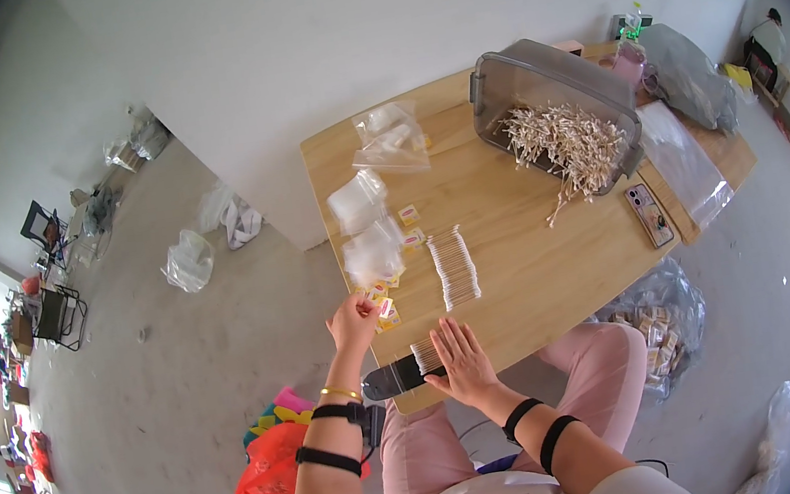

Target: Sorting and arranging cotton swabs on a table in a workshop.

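My left hand (353, 322) is at the table's left edge, fingers pinched on a small white, red and yellow card (385, 307). More such cards (389, 324) lie beneath and around it. My right hand (465, 363) lies flat, fingers stretched out, by the near edge. It rests against a short row of cotton swabs (423, 355) and partly covers it. A flat black piece (393, 380) sticks out over the edge beside these swabs. Farther in, a longer row of cotton swabs (454, 267) is lined up side by side.
A grey plastic bin (543, 75) lies tipped, loose swabs (567, 142) spilling from it. Clear bags (373, 250) line the table's (462, 147) left side. A phone (649, 215) and plastic sheet (686, 161) lie right. Below are a bag of small packs (658, 336) and a red bag (276, 476).
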`<state>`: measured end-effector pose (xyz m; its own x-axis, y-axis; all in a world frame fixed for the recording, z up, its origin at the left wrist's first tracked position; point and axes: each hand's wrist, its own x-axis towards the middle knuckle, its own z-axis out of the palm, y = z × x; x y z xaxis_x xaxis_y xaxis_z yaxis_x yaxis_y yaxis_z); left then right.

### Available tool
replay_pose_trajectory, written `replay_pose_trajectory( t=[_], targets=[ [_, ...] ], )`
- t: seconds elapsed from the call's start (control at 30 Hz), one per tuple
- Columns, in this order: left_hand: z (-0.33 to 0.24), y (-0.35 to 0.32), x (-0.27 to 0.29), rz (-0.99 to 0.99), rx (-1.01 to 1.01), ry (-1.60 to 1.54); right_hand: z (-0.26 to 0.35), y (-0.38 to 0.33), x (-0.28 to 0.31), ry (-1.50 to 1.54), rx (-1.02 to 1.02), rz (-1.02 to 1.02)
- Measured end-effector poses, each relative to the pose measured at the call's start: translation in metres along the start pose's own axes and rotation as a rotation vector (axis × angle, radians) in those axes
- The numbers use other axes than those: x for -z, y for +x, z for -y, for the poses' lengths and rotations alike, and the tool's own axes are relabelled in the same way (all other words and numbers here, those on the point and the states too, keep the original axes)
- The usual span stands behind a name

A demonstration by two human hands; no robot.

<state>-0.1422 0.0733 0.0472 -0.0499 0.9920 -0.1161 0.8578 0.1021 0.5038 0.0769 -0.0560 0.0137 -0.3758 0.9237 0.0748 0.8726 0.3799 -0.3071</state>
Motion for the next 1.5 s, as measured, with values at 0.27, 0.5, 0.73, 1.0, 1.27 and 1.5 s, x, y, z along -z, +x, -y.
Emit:
replay_pose_trajectory(
  t=[0.27, 0.5, 0.73, 1.0, 1.27, 1.5],
  targets=[
    [0.012, -0.087, -0.054, 0.062, 0.251, -0.742, 0.0, 0.0, -0.002, -0.063, 0.0, -0.019],
    [0.003, -0.099, -0.077, -0.094, 0.231, -0.485, 0.002, -0.001, 0.0, -0.072, -0.02, -0.039],
    [-0.009, -0.1, -0.078, -0.079, 0.214, -0.412, 0.003, -0.002, -0.001, -0.085, -0.018, -0.048],
    [-0.009, -0.111, -0.037, -0.188, 0.09, 0.002, 0.001, -0.001, -0.003, -0.071, -0.018, -0.051],
    [-0.013, -0.121, -0.014, 0.269, 0.044, 0.417, 0.003, -0.001, -0.003, -0.113, -0.029, -0.008],
    [-0.023, -0.104, -0.022, 0.362, 0.036, 0.615, 0.015, -0.004, -0.012, -0.028, 0.033, -0.022]
  ],
)
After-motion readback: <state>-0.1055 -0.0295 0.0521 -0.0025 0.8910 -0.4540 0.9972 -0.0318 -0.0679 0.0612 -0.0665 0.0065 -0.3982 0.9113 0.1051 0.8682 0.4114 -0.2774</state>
